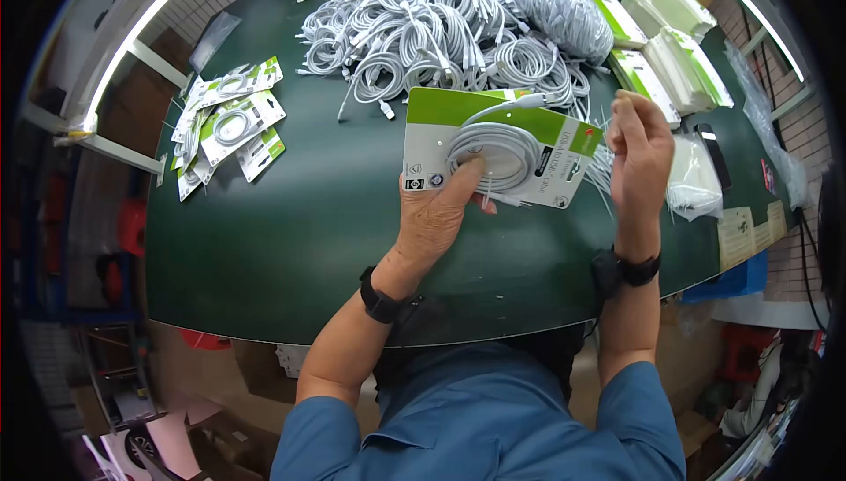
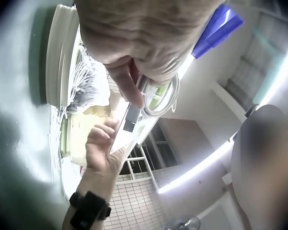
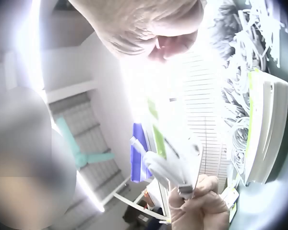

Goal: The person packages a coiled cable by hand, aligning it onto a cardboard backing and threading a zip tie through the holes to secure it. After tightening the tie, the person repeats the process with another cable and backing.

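Head view: The left hand (image 1: 432,212) grips a green-and-white card (image 1: 553,151) above the near-middle part of the counter (image 1: 300,261). The thumb presses on the coiled cable (image 1: 527,159), which lies against the card's front face. The right hand (image 1: 641,151) is raised just beside the card's right edge, apart from it, with the fingers curled inward. Each wrist carries a black band (image 1: 639,270). A large heap of cables (image 1: 414,23) lies beyond the card. Cards with cables (image 1: 231,124) lie overlapped on the left side; stacks of cards (image 1: 674,67) and a clear bag (image 1: 692,181) are on the right.

Left wrist view: The left hand occupies the top and pinches the card. The cable's loops show beside the thumb. The right hand is lower, near the card, fingers bent toward the palm.

Right wrist view: The right hand is at the top, fingers bent; glare obscures the fingertips. The card and cable are below, partly washed out, held in the left hand. A grey plug (image 3: 185,189) shows beside the left hand's fingers
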